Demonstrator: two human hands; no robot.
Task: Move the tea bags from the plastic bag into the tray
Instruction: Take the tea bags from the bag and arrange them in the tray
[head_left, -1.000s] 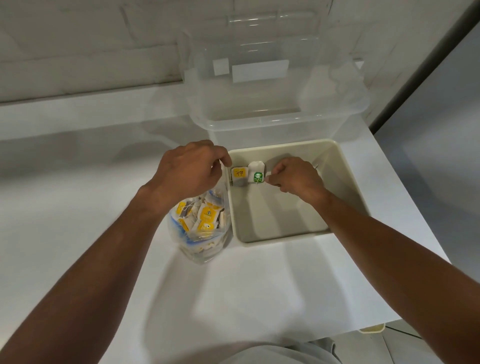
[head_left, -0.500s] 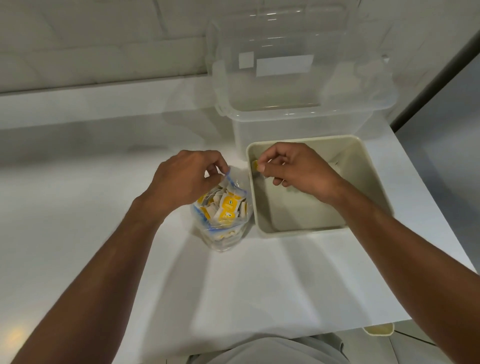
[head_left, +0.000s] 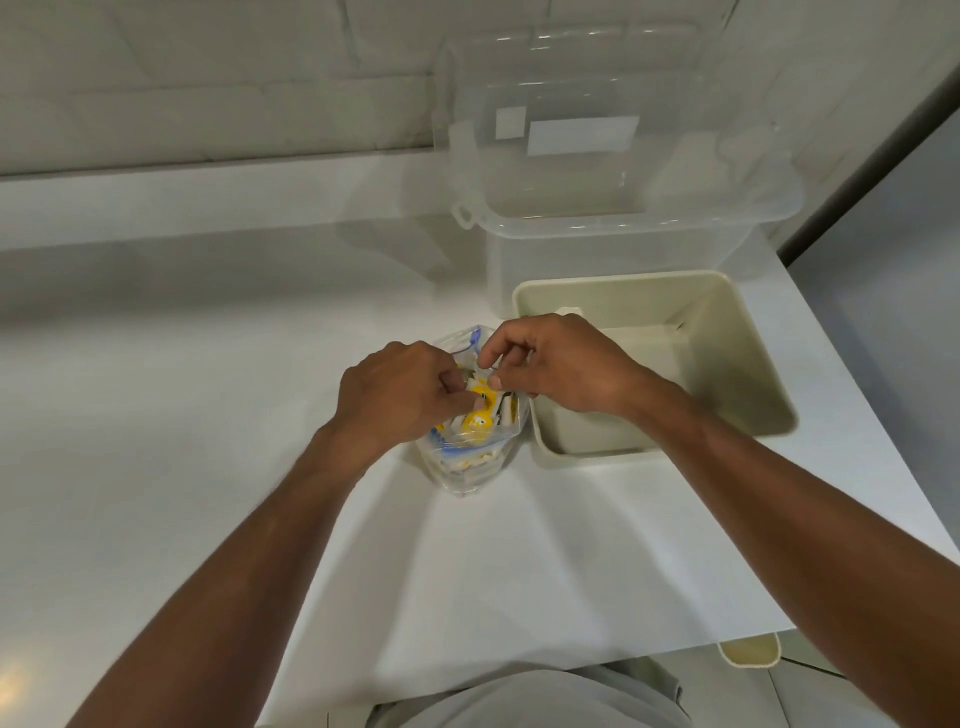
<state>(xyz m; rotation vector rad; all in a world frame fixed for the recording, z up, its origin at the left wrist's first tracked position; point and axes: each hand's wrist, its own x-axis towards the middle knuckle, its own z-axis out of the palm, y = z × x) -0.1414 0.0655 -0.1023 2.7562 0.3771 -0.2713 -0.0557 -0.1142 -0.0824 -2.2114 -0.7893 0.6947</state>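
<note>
Plastic bag (head_left: 470, 460) stands on the bench (head_left: 208, 374) just beside the tray's (head_left: 737, 338) left wall, with yellow tea bags (head_left: 480, 420) inside it. Left hand (head_left: 395, 400) grips the bag mouth, fingers curled. Right hand (head_left: 561, 364), reaching out left of the tray, is pinched narrow at the same mouth; whether it holds film or a tea bag, cannot tell.

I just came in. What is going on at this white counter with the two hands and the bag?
A person is moving tea bags out of a clear plastic bag into the beige tray right beside it. The left hand holds the bag at its open mouth. The right hand is curled at the same opening; whether it pinches a tea bag or the plastic is unclear. Many tea bags are in the bag. A clear storage box stands behind the tray.
</note>
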